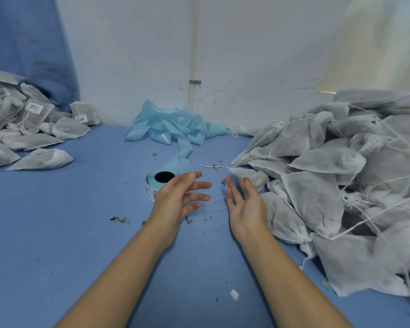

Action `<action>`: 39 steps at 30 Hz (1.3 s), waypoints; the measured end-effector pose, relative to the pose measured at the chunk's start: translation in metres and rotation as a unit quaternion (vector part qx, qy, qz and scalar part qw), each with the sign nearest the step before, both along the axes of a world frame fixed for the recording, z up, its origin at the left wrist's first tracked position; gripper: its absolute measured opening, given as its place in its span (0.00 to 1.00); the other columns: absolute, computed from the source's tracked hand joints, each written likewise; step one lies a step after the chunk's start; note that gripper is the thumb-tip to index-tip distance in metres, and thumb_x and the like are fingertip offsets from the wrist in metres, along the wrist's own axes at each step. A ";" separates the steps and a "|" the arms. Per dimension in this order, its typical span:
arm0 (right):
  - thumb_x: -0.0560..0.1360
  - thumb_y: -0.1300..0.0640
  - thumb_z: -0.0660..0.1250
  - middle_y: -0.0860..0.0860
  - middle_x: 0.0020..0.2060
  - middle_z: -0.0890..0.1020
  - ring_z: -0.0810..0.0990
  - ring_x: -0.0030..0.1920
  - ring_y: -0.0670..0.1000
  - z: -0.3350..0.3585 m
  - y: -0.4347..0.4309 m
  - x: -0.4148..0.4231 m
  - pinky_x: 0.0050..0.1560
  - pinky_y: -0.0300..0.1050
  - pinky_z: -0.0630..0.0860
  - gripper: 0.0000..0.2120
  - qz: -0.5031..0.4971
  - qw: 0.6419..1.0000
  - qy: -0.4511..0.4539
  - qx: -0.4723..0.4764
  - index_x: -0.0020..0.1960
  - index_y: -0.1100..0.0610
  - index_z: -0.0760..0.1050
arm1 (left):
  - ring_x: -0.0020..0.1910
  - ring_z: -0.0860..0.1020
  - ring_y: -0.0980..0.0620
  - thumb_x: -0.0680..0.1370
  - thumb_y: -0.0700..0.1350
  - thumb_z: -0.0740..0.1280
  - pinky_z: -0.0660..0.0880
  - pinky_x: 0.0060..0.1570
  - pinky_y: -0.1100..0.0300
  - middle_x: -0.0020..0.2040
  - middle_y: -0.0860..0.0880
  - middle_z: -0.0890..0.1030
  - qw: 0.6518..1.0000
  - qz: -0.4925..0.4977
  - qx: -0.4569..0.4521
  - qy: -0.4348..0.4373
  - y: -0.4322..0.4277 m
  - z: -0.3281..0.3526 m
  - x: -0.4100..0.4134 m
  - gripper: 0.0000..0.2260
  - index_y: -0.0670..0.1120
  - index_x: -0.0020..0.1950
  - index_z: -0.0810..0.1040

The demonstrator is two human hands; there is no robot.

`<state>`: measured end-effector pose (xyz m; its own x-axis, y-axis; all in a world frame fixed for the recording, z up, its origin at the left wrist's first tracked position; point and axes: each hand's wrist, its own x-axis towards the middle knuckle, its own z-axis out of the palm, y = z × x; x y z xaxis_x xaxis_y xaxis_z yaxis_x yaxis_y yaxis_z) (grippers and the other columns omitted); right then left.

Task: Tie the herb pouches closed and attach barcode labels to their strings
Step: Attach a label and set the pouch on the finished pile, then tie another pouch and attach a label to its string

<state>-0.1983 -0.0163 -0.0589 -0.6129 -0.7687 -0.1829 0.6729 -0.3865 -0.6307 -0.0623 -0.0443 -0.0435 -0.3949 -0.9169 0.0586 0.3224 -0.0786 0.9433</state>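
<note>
Head view: both hands hover over the blue tabletop [57, 233], palms facing each other. Left hand [175, 200] has its fingers spread and relaxed, nothing in its grip; right hand [245, 204] is loose and empty too. Just behind the left hand sits the barcode label roll [160, 183], its blue backing strip [175, 129] heaped by the wall. Untied herb pouches [329, 185] pile up right; labelled pouches [29, 124] far left.

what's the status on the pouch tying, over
Left hand and right hand open, empty. Untied pouches heaped right, labelled pouches left, label roll behind left hand. Nothing in the way.
</note>
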 end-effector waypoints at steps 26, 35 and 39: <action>0.81 0.60 0.52 0.51 0.65 0.75 0.70 0.67 0.52 -0.001 0.008 0.003 0.67 0.45 0.60 0.16 -0.130 0.536 0.799 0.240 0.61 0.59 0.76 | 0.37 0.80 0.51 0.81 0.44 0.60 0.78 0.38 0.57 0.48 0.45 0.81 0.997 0.030 0.040 -0.064 0.013 -0.002 -0.034 0.08 0.42 0.54 0.77; 0.69 0.66 0.57 0.43 0.57 0.77 0.74 0.59 0.41 0.002 0.027 0.012 0.59 0.33 0.69 0.14 -0.101 0.768 0.632 0.034 0.49 0.56 0.77 | 0.35 0.80 0.47 0.79 0.38 0.57 0.78 0.30 0.60 0.41 0.39 0.81 0.993 0.097 0.061 0.014 0.015 -0.014 -0.034 0.10 0.40 0.49 0.78; 0.67 0.74 0.60 0.48 0.69 0.71 0.63 0.69 0.49 -0.010 0.023 -0.011 0.64 0.22 0.49 0.31 -0.070 0.596 0.793 0.108 0.67 0.56 0.72 | 0.27 0.78 0.52 0.80 0.45 0.61 0.75 0.29 0.61 0.34 0.45 0.81 0.994 0.096 0.048 0.024 0.017 -0.014 -0.034 0.09 0.41 0.48 0.78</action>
<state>-0.2095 0.0071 -0.0685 -0.2034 -0.7529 0.6259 -0.8640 -0.1627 -0.4765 -0.0965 -0.0273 -0.0574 -0.2116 -0.9772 -0.0184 0.3848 -0.1006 0.9175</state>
